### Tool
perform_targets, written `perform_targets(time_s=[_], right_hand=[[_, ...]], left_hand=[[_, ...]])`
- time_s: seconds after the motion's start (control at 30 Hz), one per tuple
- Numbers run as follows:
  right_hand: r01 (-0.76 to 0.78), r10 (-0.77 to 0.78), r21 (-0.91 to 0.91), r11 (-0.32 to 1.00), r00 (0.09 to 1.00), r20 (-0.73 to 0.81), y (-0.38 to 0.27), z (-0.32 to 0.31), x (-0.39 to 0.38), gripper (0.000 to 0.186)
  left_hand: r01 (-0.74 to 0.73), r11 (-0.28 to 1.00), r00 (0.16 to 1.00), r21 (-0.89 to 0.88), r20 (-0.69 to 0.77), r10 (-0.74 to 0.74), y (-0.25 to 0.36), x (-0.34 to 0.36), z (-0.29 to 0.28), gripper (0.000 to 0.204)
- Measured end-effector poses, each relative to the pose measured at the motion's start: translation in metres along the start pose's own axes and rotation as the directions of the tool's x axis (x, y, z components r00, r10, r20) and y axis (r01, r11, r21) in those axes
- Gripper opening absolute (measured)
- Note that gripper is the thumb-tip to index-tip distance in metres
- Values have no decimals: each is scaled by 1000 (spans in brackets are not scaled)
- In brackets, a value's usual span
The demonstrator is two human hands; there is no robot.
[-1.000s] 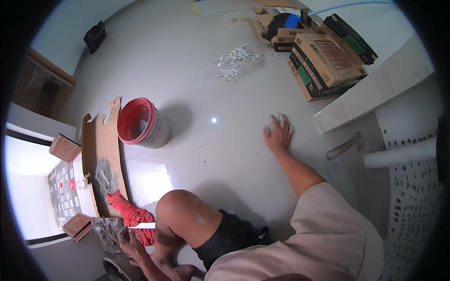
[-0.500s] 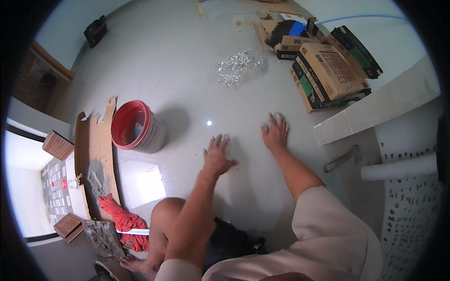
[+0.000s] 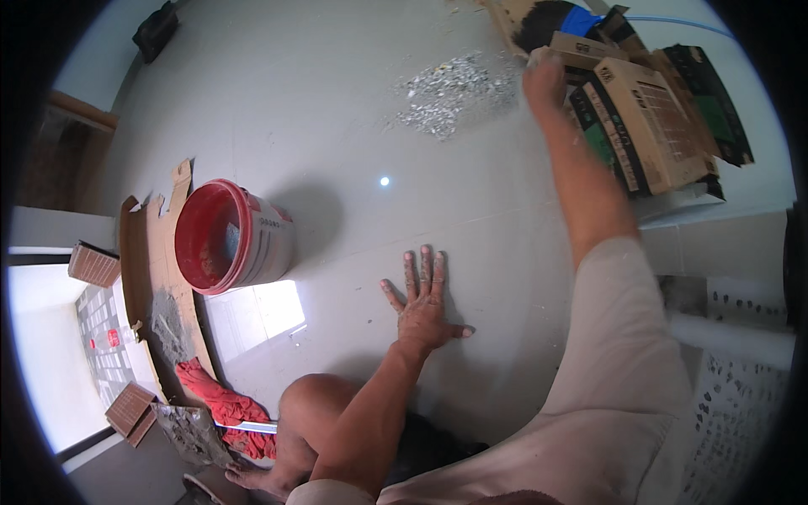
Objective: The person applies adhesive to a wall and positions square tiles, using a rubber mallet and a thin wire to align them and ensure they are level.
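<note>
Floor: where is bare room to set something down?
Bare floor: between the red-rimmed bucket and silvery debris pile, and between the left hand and right forearm. Crowded: around the cardboard boxes, near the right hand, and around the red cloth.

The right hand (image 3: 545,80) is blurred and its fingers are largely concealed, so its grip and any contact with the nearest carton (image 3: 581,49) cannot be determined; the right forearm (image 3: 589,177), also blurred, covers part of the stacked cartons (image 3: 652,118), and the black bristles (image 3: 540,25) run partly behind cardboard. The pale pipe (image 3: 736,337) is blurred, with one end obscured by the right sleeve (image 3: 619,328) and the other lost at the dark rim. The grey item (image 3: 231,241) inside the bucket (image 3: 271,240) is unidentifiable, individual fragments in the debris heap (image 3: 442,97) are too small to tell, and the left sleeve (image 3: 330,493) is cut by the lower edge.
</note>
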State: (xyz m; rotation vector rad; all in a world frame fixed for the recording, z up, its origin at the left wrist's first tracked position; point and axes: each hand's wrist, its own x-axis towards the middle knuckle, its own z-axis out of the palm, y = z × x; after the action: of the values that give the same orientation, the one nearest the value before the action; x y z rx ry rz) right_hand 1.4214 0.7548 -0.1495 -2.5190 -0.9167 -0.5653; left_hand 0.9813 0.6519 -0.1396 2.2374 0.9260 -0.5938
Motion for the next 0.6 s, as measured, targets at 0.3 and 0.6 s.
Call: perform_targets(time_s=[0.3, 0.6], right_hand=[[433, -296, -530, 729, 898, 327, 64, -8, 138, 27], [797, -789, -449, 405, 553, 269, 124, 13, 230, 31]], left_hand=[[-15, 997, 1000, -77, -21, 14, -17, -3, -14, 149], [-189, 979, 969, -70, -176, 175, -21, -9, -9, 147]])
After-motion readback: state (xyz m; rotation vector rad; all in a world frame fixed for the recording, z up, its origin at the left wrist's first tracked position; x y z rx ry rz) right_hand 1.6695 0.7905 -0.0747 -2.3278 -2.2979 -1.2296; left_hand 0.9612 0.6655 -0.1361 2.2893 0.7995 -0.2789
